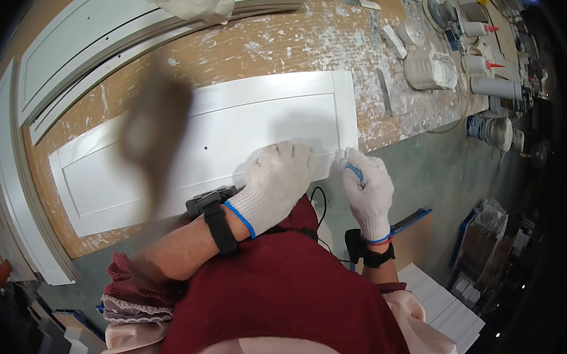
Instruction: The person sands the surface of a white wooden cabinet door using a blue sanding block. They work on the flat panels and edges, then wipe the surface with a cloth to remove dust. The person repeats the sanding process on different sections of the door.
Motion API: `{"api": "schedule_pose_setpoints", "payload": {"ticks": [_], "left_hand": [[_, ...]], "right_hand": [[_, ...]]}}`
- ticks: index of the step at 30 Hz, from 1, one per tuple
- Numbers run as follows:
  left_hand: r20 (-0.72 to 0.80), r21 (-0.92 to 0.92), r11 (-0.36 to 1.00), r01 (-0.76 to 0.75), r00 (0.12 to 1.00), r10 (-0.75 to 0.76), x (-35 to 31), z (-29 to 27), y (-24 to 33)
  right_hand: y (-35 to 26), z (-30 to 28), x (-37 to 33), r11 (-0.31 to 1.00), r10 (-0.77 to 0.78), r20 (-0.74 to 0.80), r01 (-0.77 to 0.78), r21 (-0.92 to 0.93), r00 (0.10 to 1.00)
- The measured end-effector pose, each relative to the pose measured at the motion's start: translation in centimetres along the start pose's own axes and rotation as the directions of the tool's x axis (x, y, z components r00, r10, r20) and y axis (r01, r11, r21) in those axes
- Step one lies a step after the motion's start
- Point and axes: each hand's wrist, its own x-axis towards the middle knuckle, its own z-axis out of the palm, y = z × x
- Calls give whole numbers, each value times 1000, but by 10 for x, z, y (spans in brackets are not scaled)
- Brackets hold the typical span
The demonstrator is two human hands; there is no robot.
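Pressing left hand [277, 177] flat, fingers spread, on the white panel [209, 149] lying mid-frame on the bench [274, 43], right hand [368, 187] pinching something small at its lower right corner; probably stiff, light, smooth-painted, best gripped along edges.

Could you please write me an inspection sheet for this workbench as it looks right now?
Surface: wooden workbench, heavily paint-spattered.
Job's things: white cabinet door panel lying flat; small hole near its middle.
Clutter: bottles, tubs and a white container at the bench's right end; cloth on stacked white panels.
Hands: left hand, gloved, pressing the panel's near edge; right hand, gloved, at the panel's corner, its fingers pinching something small and blue.
Cables: black cable between the wrists.
Surroundings: more white panels lower right.
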Motion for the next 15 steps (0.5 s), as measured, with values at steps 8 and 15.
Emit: {"api": "schedule_pose_setpoints", "payload": {"ticks": [8, 15], "left_hand": [[-8, 65, 998, -20, 1000, 21, -4, 11, 3], [-17, -41, 999, 32, 999, -33, -4, 18, 7]], "right_hand": [[-1, 2, -1, 1000, 4, 4, -4, -7, 1000], [2, 4, -5, 999, -45, -35, 46, 15, 998]]}}
